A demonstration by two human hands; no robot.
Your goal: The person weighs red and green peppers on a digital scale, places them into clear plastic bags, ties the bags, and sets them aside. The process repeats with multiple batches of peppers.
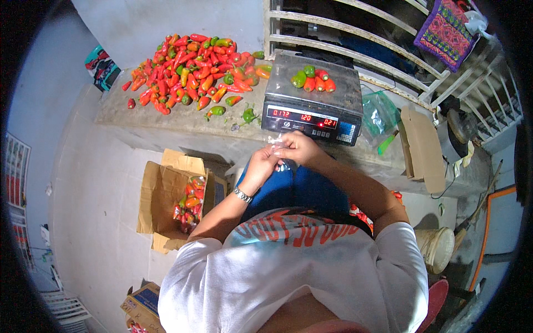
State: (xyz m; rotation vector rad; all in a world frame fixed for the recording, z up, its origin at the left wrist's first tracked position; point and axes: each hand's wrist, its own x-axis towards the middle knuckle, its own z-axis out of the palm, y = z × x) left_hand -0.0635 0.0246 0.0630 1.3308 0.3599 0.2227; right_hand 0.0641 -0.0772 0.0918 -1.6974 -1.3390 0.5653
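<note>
My left hand (262, 164) and my right hand (300, 147) meet just below the front of a digital scale (288, 89), both pinching a small clear plastic bag (277, 144) between the fingers. A metal watch sits on my left wrist. Several red and green peppers (313, 78) lie on the scale's steel pan. A large heap of red, orange and green peppers (191, 69) is spread on the concrete counter (166, 125) to the left of the scale.
An open cardboard box (164, 194) with bagged peppers stands on the floor at my left. Clear plastic bags (378, 114) and a flat cardboard piece (422, 147) lie right of the scale. White metal bars run behind the counter. A pale bucket (438, 247) stands at lower right.
</note>
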